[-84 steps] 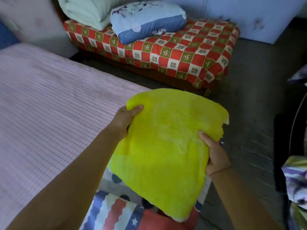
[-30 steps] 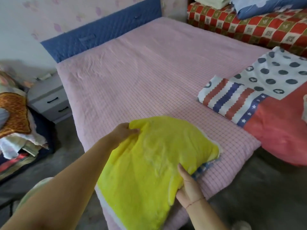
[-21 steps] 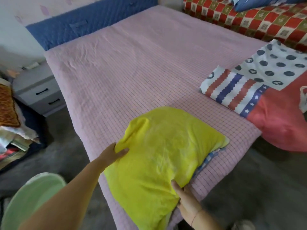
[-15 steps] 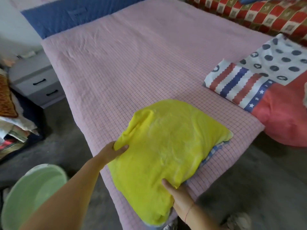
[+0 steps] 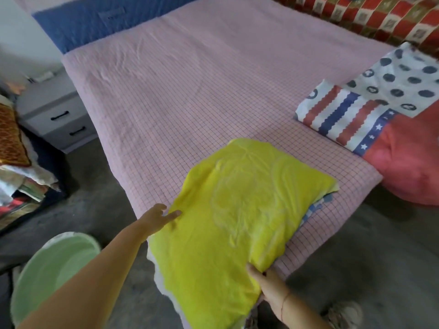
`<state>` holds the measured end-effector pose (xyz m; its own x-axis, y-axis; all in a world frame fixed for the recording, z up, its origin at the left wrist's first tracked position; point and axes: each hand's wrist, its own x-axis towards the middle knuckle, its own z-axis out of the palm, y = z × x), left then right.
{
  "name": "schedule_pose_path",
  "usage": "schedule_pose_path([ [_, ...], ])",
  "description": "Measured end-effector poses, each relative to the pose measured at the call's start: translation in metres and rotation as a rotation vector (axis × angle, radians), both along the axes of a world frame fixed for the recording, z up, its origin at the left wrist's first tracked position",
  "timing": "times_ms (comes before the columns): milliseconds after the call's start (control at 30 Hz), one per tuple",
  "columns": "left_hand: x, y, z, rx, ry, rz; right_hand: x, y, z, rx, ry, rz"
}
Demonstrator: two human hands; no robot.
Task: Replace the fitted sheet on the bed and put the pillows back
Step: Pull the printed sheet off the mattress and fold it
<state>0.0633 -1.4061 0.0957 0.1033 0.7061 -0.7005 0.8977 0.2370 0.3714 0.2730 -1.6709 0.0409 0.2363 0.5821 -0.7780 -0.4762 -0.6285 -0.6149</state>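
A yellow fleece-covered pillow (image 5: 237, 214) lies on the near corner of the bed, its near end hanging over the mattress edge. A blue-patterned cover peeks out under its right side. The bed carries a pink checked fitted sheet (image 5: 202, 86), stretched flat with a few creases near the blue headboard (image 5: 95, 22). My left hand (image 5: 158, 218) is at the pillow's left edge, fingers straight, fingertips touching the fabric. My right hand (image 5: 268, 284) grips the pillow's near right corner, thumb on top.
A folded quilt (image 5: 380, 110) with stripes, stars, dots and a red part lies on the bed's right side. A grey nightstand (image 5: 54, 112) and a pile of cloth (image 5: 14, 162) stand left. A green basin (image 5: 52, 269) sits on the floor. A red chequered couch (image 5: 380, 17) stands behind.
The pillow has been carried from the air down onto the bed corner and slid a little further onto it. My left hand has loosened its grip, fingers now straight.
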Motion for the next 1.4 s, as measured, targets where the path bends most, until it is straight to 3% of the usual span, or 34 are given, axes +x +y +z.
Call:
schedule_pose_path([
  [133,0.049,0.005,0.018,0.197,-0.180,0.046,0.063,-0.005,0.020,-0.008,-0.064,-0.090],
  [267,0.134,0.009,0.040,0.327,-0.304,0.052,0.138,-0.016,0.039,0.058,0.075,-0.378],
  [400,0.227,0.003,0.053,0.456,-0.360,-0.071,0.207,-0.035,0.052,0.117,0.137,-0.619],
  [533,0.331,-0.018,0.058,0.306,-0.532,-0.094,0.268,-0.052,0.057,0.145,0.229,-0.843],
  [667,0.425,-0.036,0.050,0.112,-0.627,-0.072,0.327,-0.062,0.056,0.166,0.288,-0.933],
  [833,0.513,-0.040,0.020,-0.054,-0.656,0.159,0.413,-0.065,0.051,0.157,0.283,-0.973],
  [1000,0.567,-0.032,-0.014,-0.135,-0.656,0.236,0.468,-0.042,0.038,0.188,0.303,-0.917],
  [1200,0.615,0.002,-0.061,-0.247,-0.622,0.259,0.490,0.021,-0.003,0.176,0.479,-0.995],
  [1400,0.646,0.051,-0.109,-0.355,-0.825,0.270,0.523,0.063,-0.046,0.225,0.603,-1.211],
])
